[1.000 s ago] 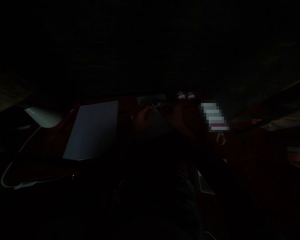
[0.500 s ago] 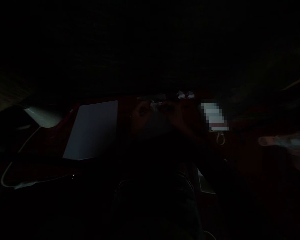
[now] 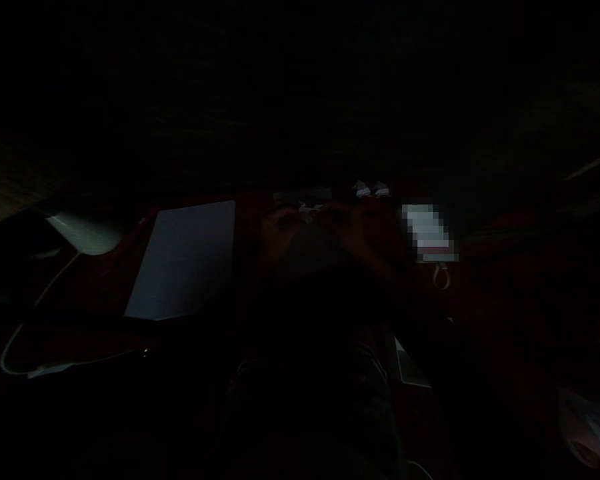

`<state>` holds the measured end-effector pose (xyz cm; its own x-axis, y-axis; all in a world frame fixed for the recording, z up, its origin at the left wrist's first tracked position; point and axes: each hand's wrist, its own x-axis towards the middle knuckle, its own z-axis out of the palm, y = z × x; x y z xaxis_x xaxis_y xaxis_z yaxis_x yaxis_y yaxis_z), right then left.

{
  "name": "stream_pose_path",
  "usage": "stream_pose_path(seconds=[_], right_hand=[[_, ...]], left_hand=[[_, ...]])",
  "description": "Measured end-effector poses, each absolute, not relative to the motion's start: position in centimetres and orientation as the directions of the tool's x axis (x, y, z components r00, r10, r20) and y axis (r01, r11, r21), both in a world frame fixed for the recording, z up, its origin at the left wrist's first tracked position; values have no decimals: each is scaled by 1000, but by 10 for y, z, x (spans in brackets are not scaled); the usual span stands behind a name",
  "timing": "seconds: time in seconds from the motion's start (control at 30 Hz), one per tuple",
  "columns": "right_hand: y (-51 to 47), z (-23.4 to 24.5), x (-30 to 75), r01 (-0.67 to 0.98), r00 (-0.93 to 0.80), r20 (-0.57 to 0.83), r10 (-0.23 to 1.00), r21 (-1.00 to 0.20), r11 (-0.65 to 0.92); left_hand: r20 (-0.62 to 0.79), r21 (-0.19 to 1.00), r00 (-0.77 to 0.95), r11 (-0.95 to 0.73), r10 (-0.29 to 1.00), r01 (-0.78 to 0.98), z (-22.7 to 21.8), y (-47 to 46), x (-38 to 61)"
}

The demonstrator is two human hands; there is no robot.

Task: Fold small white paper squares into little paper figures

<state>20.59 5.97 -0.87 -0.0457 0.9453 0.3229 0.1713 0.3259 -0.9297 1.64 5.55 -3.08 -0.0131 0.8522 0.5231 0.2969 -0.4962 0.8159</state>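
Paper (image 3: 309, 213) is between the hands, long axis seemingly crosswise. Left to right: big sheet (image 3: 187, 257), left hand (image 3: 279, 237) curled at paper's left end, right hand (image 3: 356, 237) curled at its right. Neither clearly nearer; too dark to tell grip.

Sheet (image 3: 185, 260) left of hands (image 3: 356, 232), paper pieces (image 3: 363, 191) beyond

Up here on my head, the camera's looking forward and down, close over my left hand (image 3: 277, 233) and right hand (image 3: 353, 233), both near mid-view.
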Motion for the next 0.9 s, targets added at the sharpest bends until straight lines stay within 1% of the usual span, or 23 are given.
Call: stream_pose_path(seconds=[0.17, 0.27, 0.5, 0.73, 0.83, 0.9], right_hand=[[59, -8, 209, 202, -98, 314, 944, -923, 328], [61, -11, 210, 218, -97, 335, 937, -912, 348], [64, -15, 209, 157, -94, 348, 933, -920, 359], [63, -12, 208, 141, -88, 345, 934, -924, 355], [62, -10, 208, 138, -83, 337, 938, -928, 345], [62, -7, 210, 148, -116, 335, 935, -925, 350]], left_hand=[[482, 842, -12, -460, 876, 283, -30, 54, 17], [491, 838, -6, -470, 871, 278, -30, 54, 17], [420, 890, -72, -394, 905, 230, -26, 53, 19], [431, 888, -85, -405, 899, 219, -24, 52, 19], [405, 902, -100, -378, 909, 211, -23, 52, 20], [371, 919, -102, -348, 923, 186, -23, 51, 21]])
